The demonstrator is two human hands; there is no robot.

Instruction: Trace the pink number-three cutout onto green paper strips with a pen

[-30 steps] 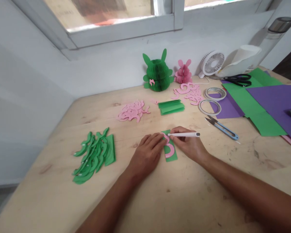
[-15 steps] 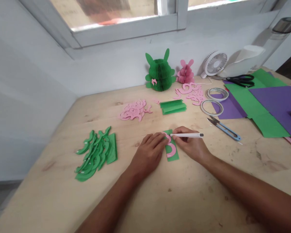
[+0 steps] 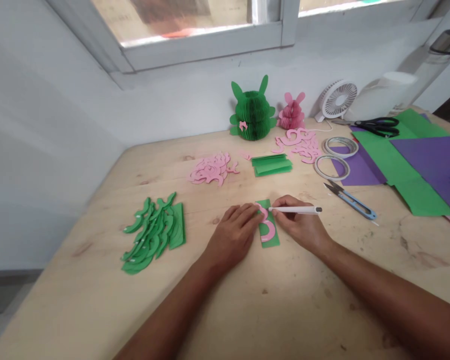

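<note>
White pen (image 3: 300, 210) points its tip left, lying left-to-right, pinched by the right hand (image 3: 304, 227) at a central green card (image 3: 264, 230) running near-to-far. The left hand (image 3: 233, 234), fingers outstretched, presses its pink template (image 3: 272, 231). Bare tabletop (image 3: 266, 305) extends nearward.

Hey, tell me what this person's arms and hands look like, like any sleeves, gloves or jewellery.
The left hand and right hand are both ungloved. The left forearm and right forearm are bare as far as the picture shows, with no sleeve in view. I see no watch, bracelet or cable on either wrist, and can make out no rings.
</note>
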